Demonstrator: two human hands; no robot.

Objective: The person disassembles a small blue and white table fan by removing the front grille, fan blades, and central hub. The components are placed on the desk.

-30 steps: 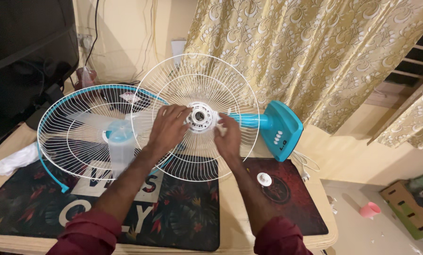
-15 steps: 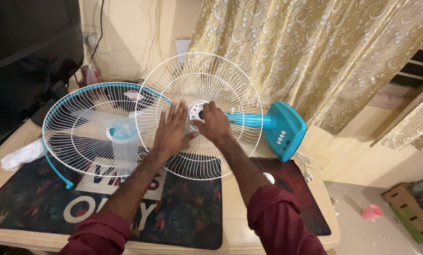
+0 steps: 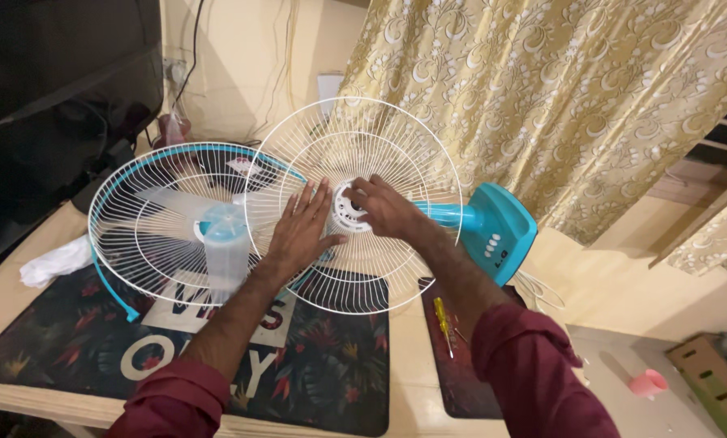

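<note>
White wire fan guard, round, rear half [image 3: 355, 154]: stands roughly upright on the wooden tabletop [image 3: 6, 292], fixed to a teal plastic fan neck and motor housing [image 3: 493, 231] lying to its right. White plastic centre hub ring [image 3: 347, 207] sits at the middle of the guard.

Left hand [image 3: 298, 231]: pressed flat against the guard wires just left of the hub, fingers spread and extended, gripping nothing.

Right hand [image 3: 383, 207]: at the hub ring, fingers curled over its right edge; whether they pinch the ring or merely rest on it is hard to tell from this angle.

Second wire guard, white with teal rim [image 3: 136, 219]: leans left of and partly behind the first. Translucent fan blade hub [image 3: 225, 243] lies within it.

Dark floral-printed mat [image 3: 323, 365]: covers the table under both guards.

Yellow-handled screwdriver [image 3: 443, 316]: rests on a smaller dark mat [image 3: 452, 389], near the right forearm.

White crumpled cloth [image 3: 55, 261]: left table edge.

Gold patterned curtain [image 3: 558, 97]: behind.
</note>
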